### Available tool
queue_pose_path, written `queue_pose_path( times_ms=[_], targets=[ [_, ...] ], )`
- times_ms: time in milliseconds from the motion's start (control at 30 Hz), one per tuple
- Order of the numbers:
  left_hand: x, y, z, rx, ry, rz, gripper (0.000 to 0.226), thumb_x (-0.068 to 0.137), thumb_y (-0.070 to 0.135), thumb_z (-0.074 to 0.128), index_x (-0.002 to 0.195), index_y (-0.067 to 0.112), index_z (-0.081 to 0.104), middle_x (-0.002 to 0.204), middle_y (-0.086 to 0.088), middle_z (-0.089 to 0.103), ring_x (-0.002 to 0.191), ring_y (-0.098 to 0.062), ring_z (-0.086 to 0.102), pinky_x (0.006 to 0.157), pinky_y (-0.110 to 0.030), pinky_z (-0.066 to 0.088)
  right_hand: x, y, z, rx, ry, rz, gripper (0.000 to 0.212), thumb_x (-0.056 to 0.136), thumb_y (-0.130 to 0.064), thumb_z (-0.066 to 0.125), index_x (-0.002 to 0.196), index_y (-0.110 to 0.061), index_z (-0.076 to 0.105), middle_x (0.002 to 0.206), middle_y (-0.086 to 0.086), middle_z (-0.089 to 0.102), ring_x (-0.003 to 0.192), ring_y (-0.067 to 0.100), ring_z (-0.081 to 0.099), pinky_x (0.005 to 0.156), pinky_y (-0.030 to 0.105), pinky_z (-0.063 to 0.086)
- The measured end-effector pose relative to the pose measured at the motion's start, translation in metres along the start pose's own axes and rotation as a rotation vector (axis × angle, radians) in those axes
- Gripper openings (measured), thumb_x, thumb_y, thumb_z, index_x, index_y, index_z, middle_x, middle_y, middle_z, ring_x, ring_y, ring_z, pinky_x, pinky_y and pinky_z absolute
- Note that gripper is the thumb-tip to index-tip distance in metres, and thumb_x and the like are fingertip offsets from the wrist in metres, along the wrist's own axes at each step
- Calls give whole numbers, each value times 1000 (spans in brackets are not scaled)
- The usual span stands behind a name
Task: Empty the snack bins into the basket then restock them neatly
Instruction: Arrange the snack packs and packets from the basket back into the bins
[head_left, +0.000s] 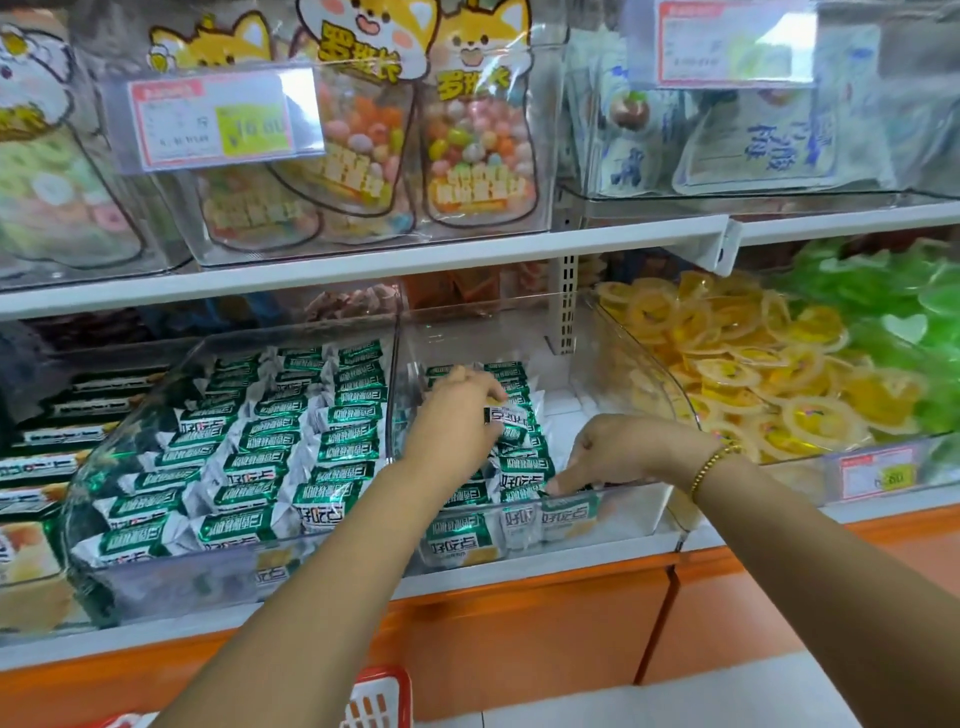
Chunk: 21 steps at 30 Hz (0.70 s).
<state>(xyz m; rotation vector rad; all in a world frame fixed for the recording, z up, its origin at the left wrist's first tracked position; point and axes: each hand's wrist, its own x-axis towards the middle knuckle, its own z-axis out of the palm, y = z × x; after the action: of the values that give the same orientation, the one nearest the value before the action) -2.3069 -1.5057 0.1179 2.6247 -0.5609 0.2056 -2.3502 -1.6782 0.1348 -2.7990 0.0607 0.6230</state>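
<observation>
The person is restocking the middle clear bin (641, 512) on the lower shelf, where green-and-white snack packets (517, 470) are filling only the left part and the right part of the floor is showing bare. The left hand (457, 415) is reaching deep into the bin and pinching one packet (506, 415) at its fingertips, hovering it over the stacked rows. The right hand (623, 452) is curling down onto the front packets beside the bin's front wall; whether it is gripping one or only steadying the row cannot be told. The neighbouring bin (171, 577) on the left is sitting full in tidy rows, and the red basket (382, 696) is peeking in below. The slick wrappers are probably the risk: with nothing bracing the rows' open right side, pressing in another packet could be sliding them sideways and spoiling the order.
</observation>
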Motion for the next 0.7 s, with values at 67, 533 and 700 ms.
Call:
queue_pose_path(
  times_ms=[67,533,700],
  targets=[
    [-9,5,-3,17,-171,144,22,82,28,73,102,20,65,105,3,58,99,-17,56,84,-29,46,2,1,-2,9,18,7,72,75,-62,67,115,-2,65,113,13,67,79,17,50,69,29,38],
    [-12,16,0,360,-406,294,16,84,7,57,92,12,70,87,-4,67,75,-21,58,67,-30,48,1,-2,-12,26,22,-5,37,75,-32,79,99,-5,75,90,7,75,74,12,64,88,32,55],
    [-8,12,0,266,-421,263,6,83,15,68,88,12,70,78,0,63,71,-16,54,64,-25,42,-4,2,-24,118,-44,-9,25,76,-19,79,95,-4,75,87,11,75,64,13,65,87,29,55]
  ],
)
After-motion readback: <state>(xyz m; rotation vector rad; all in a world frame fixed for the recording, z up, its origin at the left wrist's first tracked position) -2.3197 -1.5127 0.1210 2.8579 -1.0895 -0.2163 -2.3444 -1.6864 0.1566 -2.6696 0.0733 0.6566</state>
